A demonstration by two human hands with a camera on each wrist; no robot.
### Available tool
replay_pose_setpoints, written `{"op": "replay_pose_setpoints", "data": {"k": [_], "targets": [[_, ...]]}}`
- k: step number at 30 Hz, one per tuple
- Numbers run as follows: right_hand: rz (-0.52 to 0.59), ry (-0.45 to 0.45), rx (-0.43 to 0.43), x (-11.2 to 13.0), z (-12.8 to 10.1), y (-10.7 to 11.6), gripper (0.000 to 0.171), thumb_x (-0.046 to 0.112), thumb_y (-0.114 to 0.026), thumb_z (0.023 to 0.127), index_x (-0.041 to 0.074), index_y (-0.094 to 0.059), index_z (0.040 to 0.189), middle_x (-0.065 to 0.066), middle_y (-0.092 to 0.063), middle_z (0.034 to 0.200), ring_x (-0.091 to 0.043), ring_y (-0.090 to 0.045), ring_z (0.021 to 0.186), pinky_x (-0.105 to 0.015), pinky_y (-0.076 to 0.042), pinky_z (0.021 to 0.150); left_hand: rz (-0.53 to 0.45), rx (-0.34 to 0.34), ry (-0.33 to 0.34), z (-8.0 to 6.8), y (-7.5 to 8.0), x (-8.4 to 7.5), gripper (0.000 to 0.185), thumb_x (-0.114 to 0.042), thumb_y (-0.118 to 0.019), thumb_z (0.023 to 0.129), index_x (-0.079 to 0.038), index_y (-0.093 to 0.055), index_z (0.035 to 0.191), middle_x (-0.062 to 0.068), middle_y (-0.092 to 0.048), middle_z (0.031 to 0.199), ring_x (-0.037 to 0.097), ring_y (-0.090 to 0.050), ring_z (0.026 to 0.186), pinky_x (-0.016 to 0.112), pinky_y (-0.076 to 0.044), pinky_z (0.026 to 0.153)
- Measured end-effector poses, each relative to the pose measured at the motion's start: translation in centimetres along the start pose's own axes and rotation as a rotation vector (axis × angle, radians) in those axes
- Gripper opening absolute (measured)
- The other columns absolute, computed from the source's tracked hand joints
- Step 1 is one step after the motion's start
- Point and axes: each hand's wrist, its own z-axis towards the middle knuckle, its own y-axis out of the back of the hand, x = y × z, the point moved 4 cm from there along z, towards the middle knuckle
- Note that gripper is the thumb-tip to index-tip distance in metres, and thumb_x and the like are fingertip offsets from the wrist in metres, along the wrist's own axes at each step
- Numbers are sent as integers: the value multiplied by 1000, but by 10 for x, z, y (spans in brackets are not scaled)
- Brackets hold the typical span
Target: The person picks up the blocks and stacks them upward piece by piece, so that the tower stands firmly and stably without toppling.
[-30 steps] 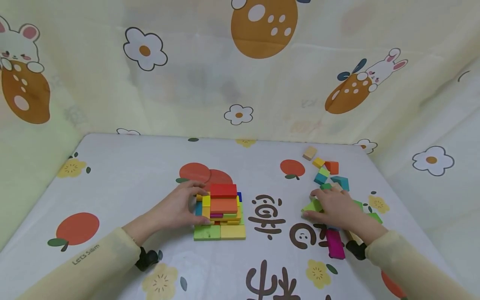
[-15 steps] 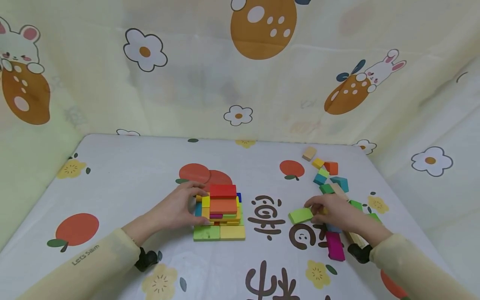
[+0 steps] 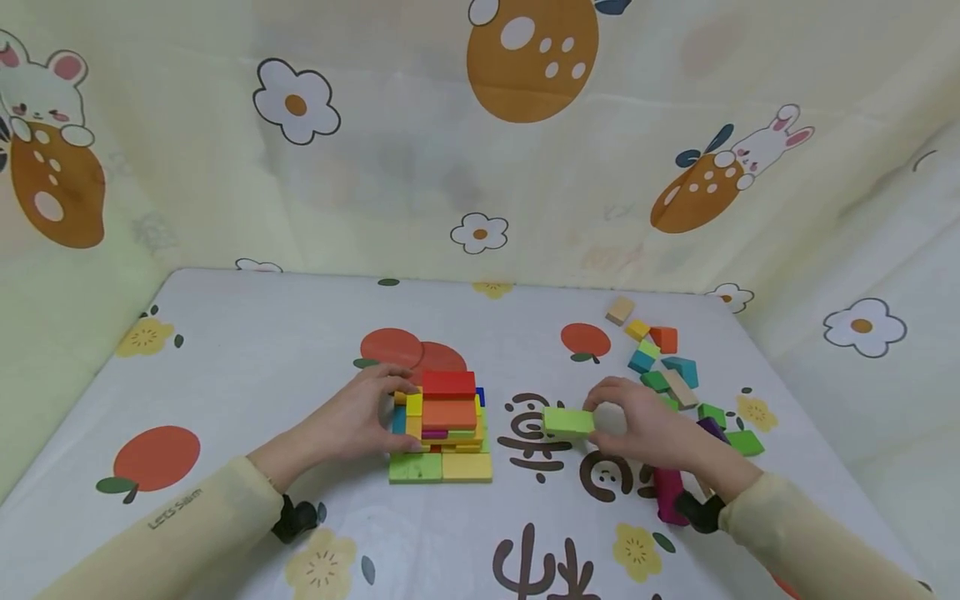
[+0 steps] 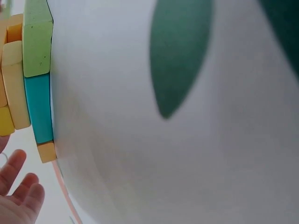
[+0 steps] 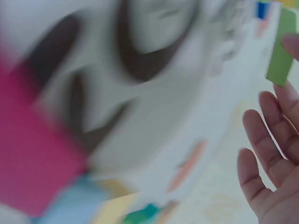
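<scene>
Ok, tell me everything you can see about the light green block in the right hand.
The green block is a flat, light green rectangular slab, apparently painted wood. The right hand pinches its right end and holds it roughly level above the table, between the block stack and the loose blocks. Nothing else touches it.

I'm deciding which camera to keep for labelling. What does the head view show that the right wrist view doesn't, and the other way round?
Only the head view shows the left hand resting against the stack of coloured wooden blocks, and the scattered loose blocks on the printed tablecloth.

Only the right wrist view shows the right hand's fingers from the palm side, though blurred.

Both show the right hand holding the light green rectangular wooden block, and a magenta block.
</scene>
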Motion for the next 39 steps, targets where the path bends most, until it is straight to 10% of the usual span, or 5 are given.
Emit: {"op": "replay_pose_setpoints", "data": {"k": [6, 14, 39], "targets": [[45, 124, -157, 52, 14, 18, 25, 16, -82, 84, 15, -70, 106, 3, -69, 108, -17, -62, 100, -39, -60, 86, -7, -2, -1, 0, 1, 0, 69, -40, -90, 76, -7, -66, 131, 12, -49, 153, 34, -43, 143, 55, -48, 111], [119, 231, -101, 105, 40, 2, 23, 18, -80, 87, 13, -73, 108, 3, -70, 104, -15, -63, 99, -33, -59, 84, -22, 3, -7, 1, -2, 2, 68, -41, -90, 76, -7, -66, 130, 11, -49, 152, 34, -42, 143, 55, -48, 112], [183, 194, -70, 111, 55, -15, 31, 19, -80, 88, 7, -71, 116, -4, -71, 111, -27, -65, 106, -39, -63, 83, -14, -4, 18, 1, -1, 2, 68, -39, -90, 75, -8, -66, 131, 11, -49, 152, 33, -42, 143, 53, -51, 109]]}}
